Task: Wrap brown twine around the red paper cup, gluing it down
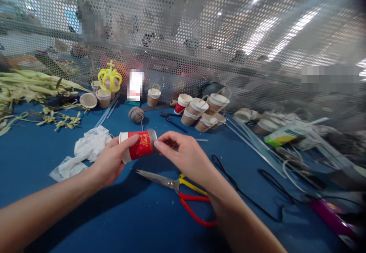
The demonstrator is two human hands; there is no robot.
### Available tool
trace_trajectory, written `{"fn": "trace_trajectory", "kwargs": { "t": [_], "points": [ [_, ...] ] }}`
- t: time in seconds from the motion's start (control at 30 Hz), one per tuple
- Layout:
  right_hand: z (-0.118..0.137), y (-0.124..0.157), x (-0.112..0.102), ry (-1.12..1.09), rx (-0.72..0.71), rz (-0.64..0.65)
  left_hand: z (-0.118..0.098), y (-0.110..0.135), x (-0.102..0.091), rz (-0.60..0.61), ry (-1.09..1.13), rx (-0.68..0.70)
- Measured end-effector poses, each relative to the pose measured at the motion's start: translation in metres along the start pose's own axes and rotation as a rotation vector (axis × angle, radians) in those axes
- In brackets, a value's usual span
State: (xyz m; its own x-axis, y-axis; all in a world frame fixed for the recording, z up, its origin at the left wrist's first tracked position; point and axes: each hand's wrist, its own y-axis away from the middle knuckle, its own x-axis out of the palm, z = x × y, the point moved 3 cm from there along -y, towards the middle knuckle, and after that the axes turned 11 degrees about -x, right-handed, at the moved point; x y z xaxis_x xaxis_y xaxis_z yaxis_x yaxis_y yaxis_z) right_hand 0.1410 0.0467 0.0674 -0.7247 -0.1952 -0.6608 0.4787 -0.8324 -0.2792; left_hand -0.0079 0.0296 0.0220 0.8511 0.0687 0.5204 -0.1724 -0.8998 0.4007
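A red and white paper cup [140, 146] lies sideways in my left hand [110, 159], whose fingers wrap round its white end. Grey yarn is wound round the cup's other end. There, my right hand [183, 152] pinches with thumb and fingers at the wound band; whether it grips the yarn or the cup's edge is hidden. Behind the cup sits a ball of grey yarn [136, 114], with a strand leading down toward the cup. Below my hands rest scissors [171, 184] with one yellow and one red handle, partly covered by my right forearm.
Crumpled white plastic [93, 144] lies left of the cup. Several yarn-wrapped cups [197, 110] stand at the back, near pliers [173, 120] and a lit phone [135, 85]. Plant stalks [31, 85] fill the left; clear strips [257, 146] and a black cord [240, 190] lie right.
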Motion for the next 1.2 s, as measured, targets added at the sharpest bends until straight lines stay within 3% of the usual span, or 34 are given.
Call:
{"fn": "trace_trajectory", "kwargs": {
  "t": [0.13,0.2,0.37,0.43,0.57,0.7,0.77,1.0,1.2],
  "points": [
    [-0.001,-0.001,-0.008,-0.164,0.074,0.080,-0.002,0.000,0.001,0.137,-0.178,0.146],
    [-0.001,0.000,-0.011,-0.167,0.082,0.124,-0.004,-0.001,0.001,0.176,-0.230,0.120],
    [0.010,0.011,-0.012,0.053,-0.153,0.166,-0.008,-0.006,0.002,0.250,-0.065,-0.241],
    [0.012,0.018,-0.009,0.111,-0.241,0.212,-0.006,-0.008,0.002,0.280,-0.064,-0.307],
    [0.006,0.026,-0.010,0.127,-0.188,0.203,-0.003,-0.007,0.000,0.243,-0.193,-0.171],
    [0.000,0.023,-0.023,0.122,-0.059,-0.003,-0.002,-0.002,0.002,0.248,-0.459,-0.029],
    [-0.002,0.018,-0.024,0.126,-0.052,-0.040,-0.001,-0.001,0.002,0.281,-0.565,0.004],
    [-0.008,0.004,-0.001,-0.061,-0.030,0.143,0.002,0.001,0.004,0.364,-0.739,0.038],
    [0.005,0.001,0.001,-0.290,-0.040,0.215,0.008,0.000,0.003,0.429,-0.761,0.011]
  ]
}}
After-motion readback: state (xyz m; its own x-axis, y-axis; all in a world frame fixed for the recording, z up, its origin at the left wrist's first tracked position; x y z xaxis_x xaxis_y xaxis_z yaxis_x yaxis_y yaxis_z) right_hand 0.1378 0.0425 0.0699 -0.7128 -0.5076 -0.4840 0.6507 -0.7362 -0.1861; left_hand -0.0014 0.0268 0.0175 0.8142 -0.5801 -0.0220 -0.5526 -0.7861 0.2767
